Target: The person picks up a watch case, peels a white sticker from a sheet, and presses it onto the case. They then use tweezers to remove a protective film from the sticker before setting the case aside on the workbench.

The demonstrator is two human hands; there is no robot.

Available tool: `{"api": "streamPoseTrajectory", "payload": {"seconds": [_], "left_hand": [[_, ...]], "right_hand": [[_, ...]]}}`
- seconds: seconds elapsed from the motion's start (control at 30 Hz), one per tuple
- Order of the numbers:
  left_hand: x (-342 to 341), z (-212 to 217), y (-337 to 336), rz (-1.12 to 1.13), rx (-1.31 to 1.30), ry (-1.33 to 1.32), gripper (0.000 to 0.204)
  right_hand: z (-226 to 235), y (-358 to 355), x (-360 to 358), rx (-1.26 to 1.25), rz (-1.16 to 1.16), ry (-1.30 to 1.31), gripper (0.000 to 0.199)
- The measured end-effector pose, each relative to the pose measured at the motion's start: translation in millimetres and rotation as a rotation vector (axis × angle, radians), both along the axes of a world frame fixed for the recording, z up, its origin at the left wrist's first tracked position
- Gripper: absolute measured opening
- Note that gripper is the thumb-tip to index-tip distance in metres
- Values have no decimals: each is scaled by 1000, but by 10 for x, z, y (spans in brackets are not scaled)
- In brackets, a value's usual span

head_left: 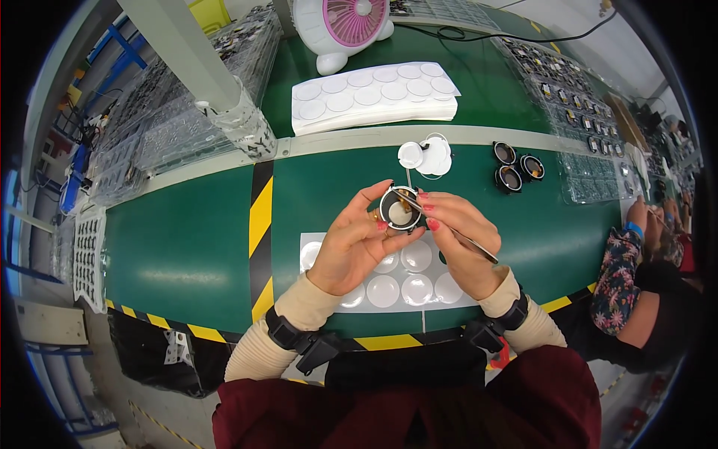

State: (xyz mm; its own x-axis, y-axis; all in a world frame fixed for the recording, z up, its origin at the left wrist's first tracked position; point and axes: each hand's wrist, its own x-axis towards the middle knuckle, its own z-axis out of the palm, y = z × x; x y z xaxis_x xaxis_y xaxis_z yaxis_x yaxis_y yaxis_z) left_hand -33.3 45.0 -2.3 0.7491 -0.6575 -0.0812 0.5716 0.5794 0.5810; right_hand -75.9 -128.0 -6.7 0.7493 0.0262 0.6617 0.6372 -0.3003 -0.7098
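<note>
My left hand [345,245] holds a small round housing [386,203] with a silvery rim and dark inside between thumb and fingers. Within it a pale round patch and a brownish-gold bit show. Pinched in my right hand [470,238] are metal tweezers [476,246], their tips reaching into the housing; whether they grip anything there is too small to tell. Under both hands lies a sheet of round white stickers [383,291], partly covered by them. Just beyond the housing are loose white discs [435,159] on the green table.
Three similar black round housings [508,179] sit to the right. Stacked sticker sheets [374,112] and a white-and-pink fan [333,61] stand at the back. A post [183,56] rises at left. Clear trays [594,179] line the right, near another person's arm [619,277].
</note>
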Motion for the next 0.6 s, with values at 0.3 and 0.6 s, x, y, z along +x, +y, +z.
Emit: {"api": "streamPoseTrajectory", "payload": {"seconds": [0.3,0.6], "left_hand": [[0,-19,9,-4,-22,-9,49],[3,-18,-12,41,-22,-33,49]], "right_hand": [[-3,18,-19,11,-30,3,20],[31,22,-30,-4,-92,17,19]]}}
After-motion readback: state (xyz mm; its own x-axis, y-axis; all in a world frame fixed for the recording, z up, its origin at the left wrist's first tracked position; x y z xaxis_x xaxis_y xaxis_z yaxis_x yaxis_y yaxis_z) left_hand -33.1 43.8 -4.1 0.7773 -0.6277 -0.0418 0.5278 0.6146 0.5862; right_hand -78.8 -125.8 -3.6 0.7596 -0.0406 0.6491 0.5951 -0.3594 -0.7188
